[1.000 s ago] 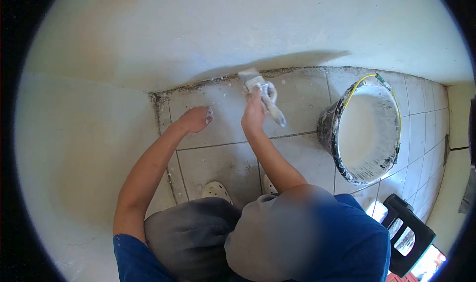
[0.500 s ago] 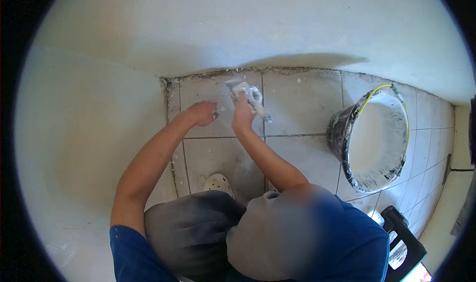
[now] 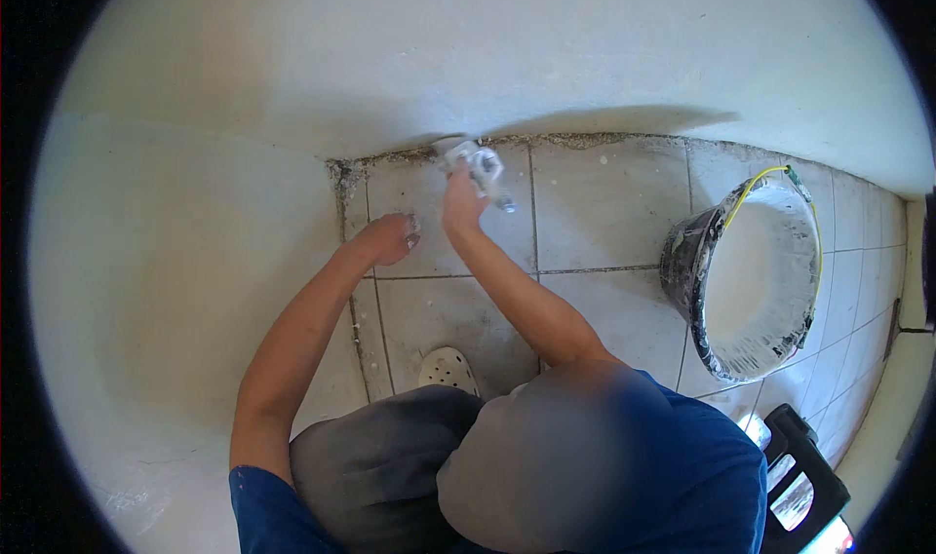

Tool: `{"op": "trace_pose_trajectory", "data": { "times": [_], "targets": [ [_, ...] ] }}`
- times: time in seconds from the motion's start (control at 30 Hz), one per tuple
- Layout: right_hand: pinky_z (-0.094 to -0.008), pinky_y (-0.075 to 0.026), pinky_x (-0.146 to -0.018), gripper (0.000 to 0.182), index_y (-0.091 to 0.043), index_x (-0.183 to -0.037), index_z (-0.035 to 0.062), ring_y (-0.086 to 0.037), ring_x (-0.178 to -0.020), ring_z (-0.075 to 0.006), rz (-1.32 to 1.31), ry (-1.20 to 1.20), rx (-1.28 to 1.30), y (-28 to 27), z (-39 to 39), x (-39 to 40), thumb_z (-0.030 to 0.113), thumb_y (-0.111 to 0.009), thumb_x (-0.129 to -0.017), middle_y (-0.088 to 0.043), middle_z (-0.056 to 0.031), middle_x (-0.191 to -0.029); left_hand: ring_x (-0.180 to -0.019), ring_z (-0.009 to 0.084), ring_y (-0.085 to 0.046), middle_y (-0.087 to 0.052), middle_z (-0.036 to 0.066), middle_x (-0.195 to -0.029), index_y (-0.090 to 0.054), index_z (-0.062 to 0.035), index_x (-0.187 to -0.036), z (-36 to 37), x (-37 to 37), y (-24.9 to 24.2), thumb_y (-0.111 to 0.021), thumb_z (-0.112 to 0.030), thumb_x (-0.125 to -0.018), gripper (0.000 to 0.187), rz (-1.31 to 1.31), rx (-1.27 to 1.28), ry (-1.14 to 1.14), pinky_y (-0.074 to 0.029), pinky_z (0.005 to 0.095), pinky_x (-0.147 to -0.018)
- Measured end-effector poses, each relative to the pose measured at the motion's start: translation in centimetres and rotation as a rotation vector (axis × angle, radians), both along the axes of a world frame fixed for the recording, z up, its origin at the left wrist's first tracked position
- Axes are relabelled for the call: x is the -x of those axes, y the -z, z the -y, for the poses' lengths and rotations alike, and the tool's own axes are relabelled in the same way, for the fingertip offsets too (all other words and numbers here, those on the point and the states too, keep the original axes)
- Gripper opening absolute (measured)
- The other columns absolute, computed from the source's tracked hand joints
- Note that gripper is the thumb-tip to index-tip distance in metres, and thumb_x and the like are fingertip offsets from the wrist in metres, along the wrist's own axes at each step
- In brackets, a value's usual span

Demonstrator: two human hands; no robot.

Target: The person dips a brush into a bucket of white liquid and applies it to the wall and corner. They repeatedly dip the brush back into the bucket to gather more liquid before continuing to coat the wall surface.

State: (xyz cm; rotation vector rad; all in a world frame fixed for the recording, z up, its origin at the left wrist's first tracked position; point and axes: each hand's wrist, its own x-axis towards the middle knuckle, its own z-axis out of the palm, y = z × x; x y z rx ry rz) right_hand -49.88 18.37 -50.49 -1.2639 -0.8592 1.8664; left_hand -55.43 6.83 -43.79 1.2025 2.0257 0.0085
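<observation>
My right hand [image 3: 462,199] is closed around what looks like a putty knife [image 3: 474,161], blurred and smeared with white paste. Its blade end is at the foot of the wall [image 3: 585,47], by the rough joint with the floor. My left hand [image 3: 390,239] is low over the floor tiles, nearer the corner. Its fingers are curled, with white smears at the tips; whatever they may hold is too small to make out.
A black bucket [image 3: 684,262] of white paste, with a yellow handle, stands on the tiled floor [image 3: 604,193] to the right. A side wall [image 3: 185,262] rises at left. My shoe [image 3: 449,369] is below my hands. A black plastic object [image 3: 807,476] is at lower right.
My right hand and the putty knife have moved up and left to the wall's foot. My left hand has dropped slightly. The view has shifted a little.
</observation>
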Motion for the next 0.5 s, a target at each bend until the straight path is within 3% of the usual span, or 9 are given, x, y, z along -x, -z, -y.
{"op": "trace_pose_trajectory", "data": {
  "times": [0.07,0.13,0.2,0.3,0.33,0.43,0.5],
  "targets": [
    [-0.0297,-0.031,-0.096,0.034,-0.041,-0.118,0.0004,-0.046,-0.108,-0.0188,0.857,-0.527,-0.580,6.3,-2.3,-1.0,0.018,-0.044,-0.090,-0.050,-0.0099,-0.113,-0.087,0.0389,-0.055,-0.058,0.023,-0.091,-0.055,-0.0007,-0.090,-0.4,0.1,0.1,-0.050,-0.022,-0.080,0.024,-0.014,-0.018,0.035,-0.044,0.0442,-0.077],
    [-0.0332,-0.035,-0.095,0.030,-0.047,-0.113,0.0012,-0.049,-0.105,-0.0191,-0.436,0.145,-0.050,-0.9,-8.2,-5.8,0.021,-0.043,-0.092,-0.048,-0.0114,-0.117,-0.087,0.0388,-0.055,-0.058,0.023,-0.090,-0.055,-0.0008,-0.089,-0.5,0.0,0.2,-0.051,-0.021,-0.080,0.023,-0.016,-0.022,0.039,-0.044,0.0442,-0.076],
    [-0.0314,-0.030,-0.099,0.034,-0.039,-0.120,0.0036,-0.043,-0.113,-0.0193,-0.358,0.191,0.002,-9.2,-9.6,-9.4,0.020,-0.044,-0.091,-0.044,-0.0104,-0.121,-0.086,0.0386,-0.055,-0.058,0.022,-0.089,-0.054,-0.0008,-0.089,-1.0,-0.3,-0.1,-0.051,-0.021,-0.080,0.022,0.000,-0.009,0.036,-0.045,0.0441,-0.076],
    [-0.0341,-0.043,-0.088,0.028,-0.040,-0.115,0.0036,-0.049,-0.104,-0.0205,-0.310,0.310,0.003,-8.3,-9.9,-10.8,0.013,-0.045,-0.090,-0.048,-0.0112,-0.116,-0.086,0.0383,-0.055,-0.058,0.021,-0.088,-0.055,-0.0012,-0.088,-1.7,-0.4,0.0,-0.051,-0.021,-0.079,0.022,0.001,-0.007,0.049,-0.044,0.0442,-0.076],
    [-0.0337,-0.046,-0.085,0.033,-0.036,-0.117,0.0091,-0.051,-0.099,-0.0208,-0.246,0.390,0.007,-7.3,-9.3,-10.6,0.011,-0.049,-0.087,-0.048,-0.0109,-0.114,-0.086,0.0383,-0.055,-0.058,0.021,-0.089,-0.055,-0.0014,-0.089,-2.1,-0.4,0.1,-0.051,-0.021,-0.079,0.022,-0.002,-0.019,0.057,-0.044,0.0443,-0.076],
    [-0.0342,-0.046,-0.085,0.035,-0.036,-0.116,0.0126,-0.052,-0.097,-0.0204,-0.220,0.298,0.105,-4.4,-8.4,-10.0,0.010,-0.052,-0.085,-0.047,-0.0105,-0.113,-0.086,0.0384,-0.055,-0.058,0.021,-0.090,-0.055,-0.0016,-0.089,-3.3,-0.5,0.1,-0.051,-0.022,-0.080,0.023,-0.010,-0.053,0.072,-0.044,0.0446,-0.076],
    [-0.0331,-0.046,-0.084,0.037,-0.036,-0.114,0.0097,-0.052,-0.096,-0.0202,-0.113,0.303,0.026,-3.1,-9.1,-8.4,0.010,-0.055,-0.083,-0.047,-0.0098,-0.112,-0.087,0.0384,-0.054,-0.058,0.021,-0.091,-0.055,-0.0015,-0.091,-3.8,-0.8,-0.1,-0.051,-0.022,-0.080,0.023,-0.005,-0.081,0.074,-0.044,0.0446,-0.077]
  ]
}}
